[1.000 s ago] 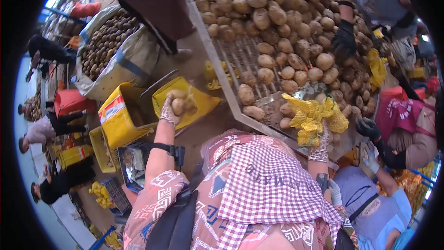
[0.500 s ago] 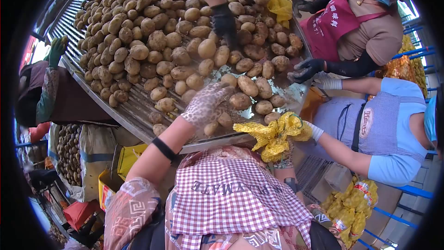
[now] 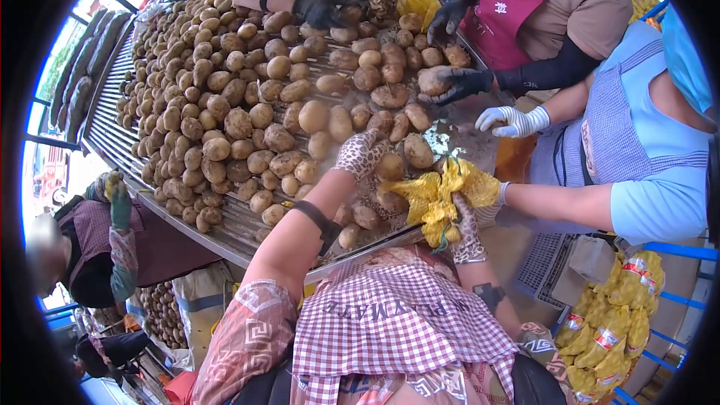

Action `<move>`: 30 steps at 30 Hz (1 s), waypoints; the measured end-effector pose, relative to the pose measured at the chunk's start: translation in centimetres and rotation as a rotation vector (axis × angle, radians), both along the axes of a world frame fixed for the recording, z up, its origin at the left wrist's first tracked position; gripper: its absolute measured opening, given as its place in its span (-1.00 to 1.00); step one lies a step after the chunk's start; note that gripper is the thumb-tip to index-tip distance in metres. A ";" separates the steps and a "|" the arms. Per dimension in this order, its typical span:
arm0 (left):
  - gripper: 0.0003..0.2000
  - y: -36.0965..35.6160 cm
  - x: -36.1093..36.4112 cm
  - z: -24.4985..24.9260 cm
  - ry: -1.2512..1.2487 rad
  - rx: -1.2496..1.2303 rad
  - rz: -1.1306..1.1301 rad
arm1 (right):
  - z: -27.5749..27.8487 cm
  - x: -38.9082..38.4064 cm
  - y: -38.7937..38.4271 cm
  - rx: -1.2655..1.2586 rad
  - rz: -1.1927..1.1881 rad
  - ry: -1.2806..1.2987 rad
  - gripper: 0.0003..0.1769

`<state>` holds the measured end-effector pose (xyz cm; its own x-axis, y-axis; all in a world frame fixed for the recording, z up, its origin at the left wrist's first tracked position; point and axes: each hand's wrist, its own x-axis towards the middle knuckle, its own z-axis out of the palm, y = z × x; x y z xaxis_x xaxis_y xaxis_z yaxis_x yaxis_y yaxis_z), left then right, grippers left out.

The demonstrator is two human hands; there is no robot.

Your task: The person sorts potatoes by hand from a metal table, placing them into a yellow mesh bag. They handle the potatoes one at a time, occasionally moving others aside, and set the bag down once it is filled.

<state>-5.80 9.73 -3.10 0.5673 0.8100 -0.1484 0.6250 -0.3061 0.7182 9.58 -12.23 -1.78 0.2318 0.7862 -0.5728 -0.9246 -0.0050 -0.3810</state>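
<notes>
My left hand (image 3: 362, 153), in a leopard-print glove, reaches onto the sorting table with its fingers extended among the potatoes. A potato (image 3: 390, 167) lies right beside it, and a larger one (image 3: 418, 150) sits further right. At the table's front edge my right hand (image 3: 468, 234), gloved alike, grips a yellow mesh bag (image 3: 430, 199), its fingers partly hidden by the bunched netting. The bag's mouth faces the potatoes. A co-worker's gloved hand is also at the bag's right side, mostly hidden behind it.
Potatoes (image 3: 217, 105) cover much of the slatted table (image 3: 247, 253). A co-worker's black-gloved hand (image 3: 457, 84) holds a potato at right; a striped white glove (image 3: 517, 121) hovers nearby. Filled yellow mesh bags (image 3: 611, 315) are stacked at lower right. Another person stands at left.
The view has shifted. My left hand has moved right and closer to the bag; my right hand now shows at the bag. The black-gloved co-worker at right has picked up a potato.
</notes>
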 end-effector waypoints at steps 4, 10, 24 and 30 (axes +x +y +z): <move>-0.61 -2.6 0.4 2.4 0.283 0.030 -0.309 | 0.0 -0.4 4.2 -0.158 -0.006 -0.169 -0.55; -0.31 -6.8 0.1 0.6 0.077 -0.034 -0.349 | -3.4 -0.1 5.0 -0.176 0.020 -0.272 -0.60; -0.38 -6.6 -7.0 3.5 -1.114 -1.428 0.211 | 6.2 -0.4 11.0 0.213 0.278 -1.085 -0.46; -0.48 -4.3 -8.5 -0.6 -1.904 -1.491 0.056 | 11.3 -8.8 12.4 0.646 0.676 -2.025 -0.30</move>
<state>-14.31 5.44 -3.68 0.7080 0.7053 0.0365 -0.7003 0.7077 -0.0933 0.81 0.14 9.47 -0.3026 0.9057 0.2968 0.6640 0.4237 -0.6161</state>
